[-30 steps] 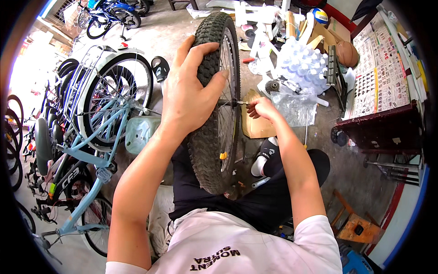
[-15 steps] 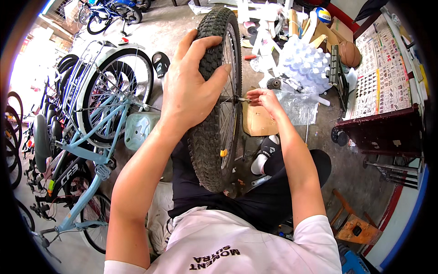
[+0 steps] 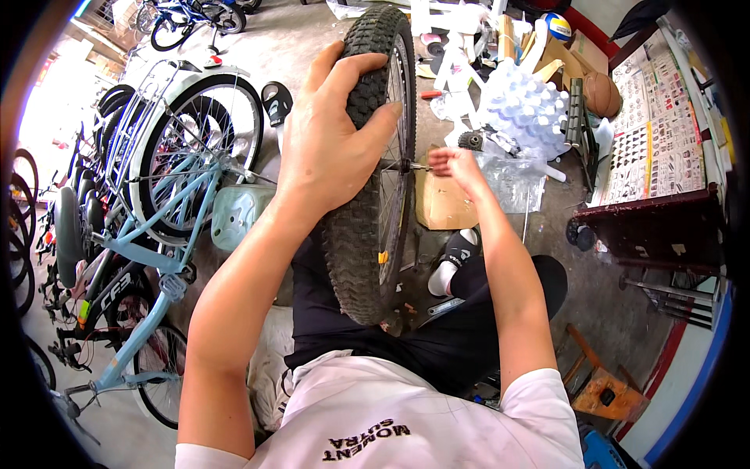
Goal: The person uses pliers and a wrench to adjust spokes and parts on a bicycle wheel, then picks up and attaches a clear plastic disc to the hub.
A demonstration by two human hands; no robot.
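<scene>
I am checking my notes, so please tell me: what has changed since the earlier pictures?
The right hand moved slightly up beside the axle, its fingers uncurling, now blurred; whether it touches the axle now is unclear. The left hand stays on the tyre.

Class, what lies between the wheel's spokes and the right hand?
In the head view, a thin metal rod juts from the wheel toward the right hand; blur hides whether they touch.

A bicycle (image 3: 146, 255) is left of the wheel (image 3: 355, 246), cardboard (image 3: 445, 206) right.
</scene>
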